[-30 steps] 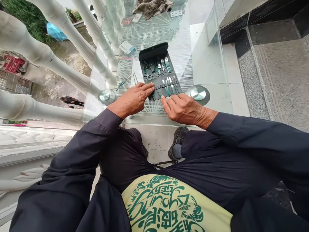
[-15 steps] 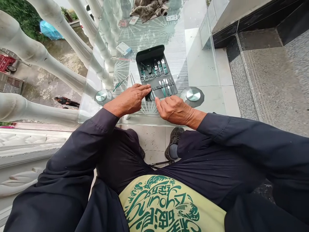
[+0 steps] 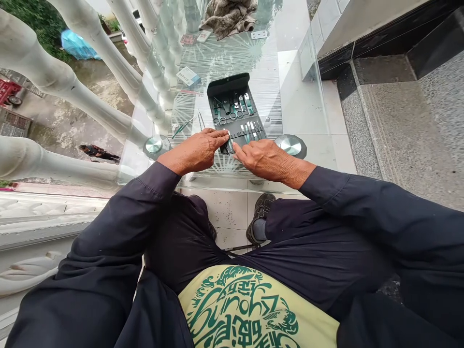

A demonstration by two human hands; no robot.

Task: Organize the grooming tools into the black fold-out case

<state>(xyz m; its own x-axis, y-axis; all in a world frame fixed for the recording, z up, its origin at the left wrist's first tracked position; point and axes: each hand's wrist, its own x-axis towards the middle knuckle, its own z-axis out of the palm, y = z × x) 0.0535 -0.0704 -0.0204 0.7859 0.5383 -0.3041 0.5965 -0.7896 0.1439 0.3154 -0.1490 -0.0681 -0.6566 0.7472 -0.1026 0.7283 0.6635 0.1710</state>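
Observation:
A black manicure case (image 3: 237,121) lies unfolded on the glass table (image 3: 203,180). Small scissors (image 3: 219,119), nail clippers (image 3: 248,102) and several slim metal tools (image 3: 250,129) sit under its bands. My left hand (image 3: 199,151) rests its stretched fingers on the case's lower left part. At the near edge my right hand (image 3: 261,157) is curled, its fingertips against the lower end of a slim metal tool (image 3: 231,145); what its fingers grip is hidden. Left of the case lie green-handled tweezers (image 3: 181,126) and another thin metal tool (image 3: 200,118).
A small white-and-blue box (image 3: 188,76) stands beyond the case. Farther back are a crumpled brown cloth (image 3: 228,18) and a playing card (image 3: 258,35). White balusters (image 3: 68,96) line the left; stone steps (image 3: 387,106) rise at right. A person (image 3: 98,152) is below, outside.
The view has tilted slightly, so the table and case sit a little lower. My right hand has turned a little over the case's near edge; my left hand stays at the case.

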